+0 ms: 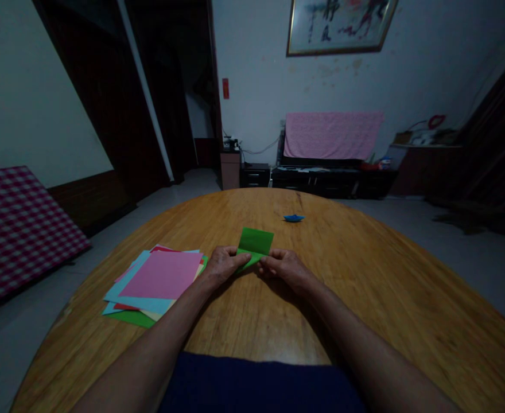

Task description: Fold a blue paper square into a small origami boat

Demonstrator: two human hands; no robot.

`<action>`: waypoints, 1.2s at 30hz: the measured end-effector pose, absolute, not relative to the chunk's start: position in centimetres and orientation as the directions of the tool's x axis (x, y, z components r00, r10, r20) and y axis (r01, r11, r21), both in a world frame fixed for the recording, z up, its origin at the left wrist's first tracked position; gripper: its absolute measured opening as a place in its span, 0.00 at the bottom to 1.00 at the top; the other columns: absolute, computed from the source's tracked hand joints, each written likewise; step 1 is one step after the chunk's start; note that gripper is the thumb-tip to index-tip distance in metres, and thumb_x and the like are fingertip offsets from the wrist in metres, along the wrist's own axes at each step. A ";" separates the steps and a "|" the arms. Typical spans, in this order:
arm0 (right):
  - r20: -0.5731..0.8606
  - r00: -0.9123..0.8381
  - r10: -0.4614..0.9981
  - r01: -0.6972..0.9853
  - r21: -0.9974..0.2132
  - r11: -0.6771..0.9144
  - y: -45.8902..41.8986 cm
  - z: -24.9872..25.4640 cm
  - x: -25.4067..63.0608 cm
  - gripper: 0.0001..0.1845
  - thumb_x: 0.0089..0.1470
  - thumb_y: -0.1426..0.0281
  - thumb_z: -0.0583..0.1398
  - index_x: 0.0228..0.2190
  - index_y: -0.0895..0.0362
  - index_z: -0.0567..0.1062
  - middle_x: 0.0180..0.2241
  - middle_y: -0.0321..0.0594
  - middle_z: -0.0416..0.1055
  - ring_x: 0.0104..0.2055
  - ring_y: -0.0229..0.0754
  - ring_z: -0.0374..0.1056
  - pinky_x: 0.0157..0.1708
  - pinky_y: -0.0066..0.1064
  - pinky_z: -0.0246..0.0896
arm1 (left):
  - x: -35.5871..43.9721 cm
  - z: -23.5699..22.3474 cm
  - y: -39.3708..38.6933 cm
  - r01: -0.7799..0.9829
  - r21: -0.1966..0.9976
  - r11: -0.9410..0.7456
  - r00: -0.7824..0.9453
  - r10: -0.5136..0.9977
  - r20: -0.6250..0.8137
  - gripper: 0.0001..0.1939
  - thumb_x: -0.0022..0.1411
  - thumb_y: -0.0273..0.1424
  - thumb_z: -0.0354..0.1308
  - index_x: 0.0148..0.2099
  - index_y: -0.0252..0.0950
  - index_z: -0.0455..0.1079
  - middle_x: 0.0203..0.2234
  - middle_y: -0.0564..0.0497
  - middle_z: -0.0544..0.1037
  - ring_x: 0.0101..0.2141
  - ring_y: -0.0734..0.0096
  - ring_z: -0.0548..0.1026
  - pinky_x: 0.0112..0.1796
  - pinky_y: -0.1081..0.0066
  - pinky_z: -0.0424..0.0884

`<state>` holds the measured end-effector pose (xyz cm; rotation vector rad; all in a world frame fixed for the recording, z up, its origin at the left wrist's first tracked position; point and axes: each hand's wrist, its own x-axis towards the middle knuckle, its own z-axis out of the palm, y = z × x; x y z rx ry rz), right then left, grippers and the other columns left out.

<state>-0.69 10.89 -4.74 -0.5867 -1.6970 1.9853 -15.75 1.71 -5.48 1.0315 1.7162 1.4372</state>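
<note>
- Left hand (222, 267): narrow pinch, thumb and fingers closed on the left end of a folded green paper sheet (255, 244).
- Right hand (284, 269): narrow pinch on the right end of the same sheet; the two hands are close together, fingertips nearly meeting at its lower edge.
- Folded green paper sheet: held just above the counter, between the hands; its upper flap rises past the fingers, tilted away from the person, and a lower corner shows beneath the fingers.
- Stack of square origami sheets (160, 275): loose and fanned, on the counter just beside the left hand; pink on top, with light blue, red, cream and green edges showing below.
- Small blue paper boat (294, 218): lying on the counter, well beyond the hands, toward the far edge.
- Oval wooden counter (356, 275): honey-toned, grain visible, carrying the items above.
- Pink cloth (332, 135): draped over a low black cabinet (330, 180) against the far wall.
- Red-and-white checked board (15, 229): leaning at far left, off the counter.
</note>
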 end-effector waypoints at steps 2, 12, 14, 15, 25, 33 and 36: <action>-0.018 -0.802 0.598 -0.079 -0.988 -0.135 11.0 -4.9 -0.7 0.11 0.44 0.65 0.63 0.21 0.59 0.70 0.20 0.38 0.67 0.23 0.33 0.61 0.25 0.26 0.55 | -15.8 -5.5 1.7 0.160 0.984 0.072 -0.468 0.884 0.011 0.16 0.49 0.39 0.61 0.32 0.29 0.76 0.22 0.48 0.74 0.22 0.74 0.68 0.24 0.74 0.60; -0.017 -0.791 0.611 -0.060 -0.993 -0.105 11.2 -5.4 -0.9 0.09 0.46 0.67 0.61 0.21 0.59 0.70 0.21 0.38 0.67 0.22 0.33 0.61 0.23 0.26 0.55 | -15.6 -4.8 1.6 0.244 0.961 0.129 -0.483 0.876 0.005 0.16 0.48 0.39 0.59 0.29 0.29 0.74 0.19 0.52 0.69 0.20 0.78 0.62 0.22 0.75 0.54; -0.041 -0.777 0.628 0.012 -0.999 -0.050 11.2 -5.4 -1.0 0.08 0.47 0.68 0.59 0.22 0.59 0.70 0.20 0.37 0.67 0.20 0.32 0.60 0.20 0.25 0.52 | -15.6 -4.9 1.6 0.248 0.960 0.133 -0.480 0.877 0.002 0.15 0.48 0.39 0.58 0.29 0.30 0.73 0.18 0.53 0.68 0.20 0.78 0.61 0.22 0.75 0.54; -0.058 -0.766 0.640 0.062 -0.998 -0.016 11.2 -5.4 -1.0 0.08 0.48 0.68 0.58 0.22 0.59 0.70 0.19 0.37 0.66 0.19 0.32 0.58 0.19 0.25 0.50 | -15.6 -5.1 1.6 0.250 0.958 0.137 -0.476 0.880 -0.002 0.15 0.49 0.39 0.58 0.28 0.30 0.72 0.18 0.54 0.67 0.20 0.78 0.61 0.22 0.75 0.54; -0.004 -0.669 0.743 0.538 -0.692 0.481 11.7 -5.5 -1.6 0.07 0.46 0.70 0.60 0.20 0.59 0.73 0.19 0.39 0.69 0.22 0.37 0.62 0.20 0.27 0.47 | -15.7 -5.1 2.2 0.576 0.700 0.423 -0.521 0.849 -0.085 0.11 0.48 0.37 0.56 0.21 0.34 0.68 0.14 0.56 0.60 0.17 0.77 0.59 0.19 0.74 0.50; 0.040 -0.611 0.791 0.682 -0.481 0.551 11.1 -4.2 -0.9 0.07 0.44 0.66 0.61 0.21 0.57 0.74 0.22 0.44 0.71 0.24 0.41 0.64 0.22 0.30 0.47 | -14.5 -3.9 2.2 0.770 0.442 0.461 -0.508 0.861 -0.013 0.09 0.50 0.33 0.54 0.24 0.34 0.70 0.18 0.52 0.68 0.22 0.73 0.66 0.22 0.72 0.53; 0.111 -0.612 0.783 0.621 -0.545 0.563 11.6 -4.4 -0.6 0.05 0.45 0.69 0.60 0.22 0.57 0.73 0.22 0.42 0.71 0.25 0.39 0.64 0.23 0.29 0.49 | -14.6 -4.1 2.4 0.781 0.419 0.464 -0.503 0.864 -0.018 0.09 0.50 0.33 0.54 0.25 0.33 0.71 0.18 0.51 0.69 0.22 0.73 0.66 0.22 0.73 0.53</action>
